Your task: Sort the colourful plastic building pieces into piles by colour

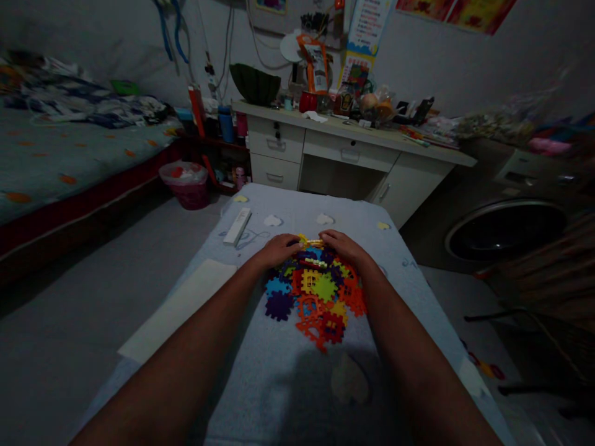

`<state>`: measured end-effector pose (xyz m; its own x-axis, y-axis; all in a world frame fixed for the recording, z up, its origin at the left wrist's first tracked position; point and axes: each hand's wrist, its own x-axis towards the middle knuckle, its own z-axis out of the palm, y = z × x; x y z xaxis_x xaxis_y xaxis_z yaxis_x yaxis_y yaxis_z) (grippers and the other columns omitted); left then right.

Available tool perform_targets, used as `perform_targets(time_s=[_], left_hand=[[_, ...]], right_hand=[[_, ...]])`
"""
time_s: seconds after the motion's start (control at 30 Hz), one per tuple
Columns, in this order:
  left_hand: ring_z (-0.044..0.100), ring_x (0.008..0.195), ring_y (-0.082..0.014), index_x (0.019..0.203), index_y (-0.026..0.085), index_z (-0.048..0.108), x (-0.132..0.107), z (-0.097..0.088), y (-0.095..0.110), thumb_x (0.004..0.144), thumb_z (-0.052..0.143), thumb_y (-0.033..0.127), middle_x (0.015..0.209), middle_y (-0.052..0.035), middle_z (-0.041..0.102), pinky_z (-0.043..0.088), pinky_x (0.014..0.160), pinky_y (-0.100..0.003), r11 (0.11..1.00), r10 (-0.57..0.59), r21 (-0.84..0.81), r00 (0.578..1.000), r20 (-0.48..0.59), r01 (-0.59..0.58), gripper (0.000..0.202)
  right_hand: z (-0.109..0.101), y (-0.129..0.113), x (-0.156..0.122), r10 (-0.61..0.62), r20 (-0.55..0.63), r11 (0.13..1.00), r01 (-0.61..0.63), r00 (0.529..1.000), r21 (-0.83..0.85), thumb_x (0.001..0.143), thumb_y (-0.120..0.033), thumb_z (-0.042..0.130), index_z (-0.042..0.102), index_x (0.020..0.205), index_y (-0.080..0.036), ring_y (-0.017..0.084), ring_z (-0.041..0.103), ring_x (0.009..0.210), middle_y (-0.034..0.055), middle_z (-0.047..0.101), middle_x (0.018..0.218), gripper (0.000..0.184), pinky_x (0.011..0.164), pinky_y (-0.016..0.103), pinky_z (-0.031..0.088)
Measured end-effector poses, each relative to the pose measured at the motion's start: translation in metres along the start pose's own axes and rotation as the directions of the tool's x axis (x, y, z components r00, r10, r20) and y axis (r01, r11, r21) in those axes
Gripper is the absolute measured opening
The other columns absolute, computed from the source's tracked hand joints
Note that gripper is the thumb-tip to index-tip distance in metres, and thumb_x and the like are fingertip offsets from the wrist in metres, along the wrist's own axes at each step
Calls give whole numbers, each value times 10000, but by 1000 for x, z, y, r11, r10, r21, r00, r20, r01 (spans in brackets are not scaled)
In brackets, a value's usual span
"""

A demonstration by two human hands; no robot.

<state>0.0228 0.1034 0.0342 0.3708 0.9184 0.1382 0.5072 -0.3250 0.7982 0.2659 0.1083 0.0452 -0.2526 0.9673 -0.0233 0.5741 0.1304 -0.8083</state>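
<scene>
Toothed-piece pile (324, 287) stretched toward near edge of table (288, 204) (tapered, multicoloured); far end flanked by left hand (281, 248), right hand (343, 244); grips unclear.

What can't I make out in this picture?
All in the head view:
- Lower parts of the multicoloured, flat, toothed pieces: covered by overlapping pieces.
- Some fingers of the bare left hand and bare right hand: hidden behind the hands themselves.
- Lettering on the slim white box: too small.
- Red-and-yellow wall poster's top: cut off by the upper edge.
</scene>
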Motion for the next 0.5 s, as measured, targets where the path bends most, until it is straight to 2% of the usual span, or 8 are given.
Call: perform_targets(time_s=[0.1, 0.23, 0.33, 0.4, 0.5], left_hand=[[652, 1081, -277, 1051, 217, 717, -4, -4, 8, 821, 500, 552, 1147, -76, 728, 489, 987, -403, 998, 27, -63, 992, 125, -19, 461], [638, 1086, -279, 1095, 223, 696, -8, -9, 16, 837, 468, 560, 1156, -67, 718, 488, 988, -422, 996, 12, -85, 993, 118, -2, 482], [590, 1160, -291, 1111, 208, 687, -10, -10, 18, 846, 457, 549, 1196, -93, 688, 437, 1048, -452, 998, 42, 32, 993, 111, -46, 489], [522, 1253, -309, 1129, 212, 678, -14, -10, 18, 858, 446, 565, 1265, -106, 644, 369, 1104, -491, 988, 36, 150, 995, 93, -49, 503], [401, 1370, -338, 1206, 253, 643, -31, -12, 15, 874, 428, 636, 1387, -102, 557, 296, 1137, -558, 969, -3, 246, 999, 33, -5, 551]], right_hand=[[1, -18, -17, -82, 50, 995, 79, 995, 59, 845, -455, 550, 707, 981, -177, 192, 642, 884, 40, 719, 968, 348, 857, 336, 504], [-1, -40, -37, -169, 34, 983, 165, 985, 85, 826, -417, 566, 709, 968, -183, 190, 640, 883, 34, 717, 944, 309, 837, 325, 500], [-5, -48, -51, -181, 17, 977, 178, 983, 121, 837, -421, 557, 698, 1037, -186, 191, 643, 899, 40, 717, 978, 339, 849, 336, 502], [-12, -44, -60, -163, -74, 976, 172, 984, 131, 848, -431, 544, 690, 1065, -190, 199, 645, 937, 48, 717, 1016, 356, 889, 356, 495], [-25, -21, -73, -95, -284, 992, 115, 954, 54, 868, -451, 500, 691, 1038, -194, 224, 631, 1017, 69, 709, 1069, 363, 974, 403, 459]])
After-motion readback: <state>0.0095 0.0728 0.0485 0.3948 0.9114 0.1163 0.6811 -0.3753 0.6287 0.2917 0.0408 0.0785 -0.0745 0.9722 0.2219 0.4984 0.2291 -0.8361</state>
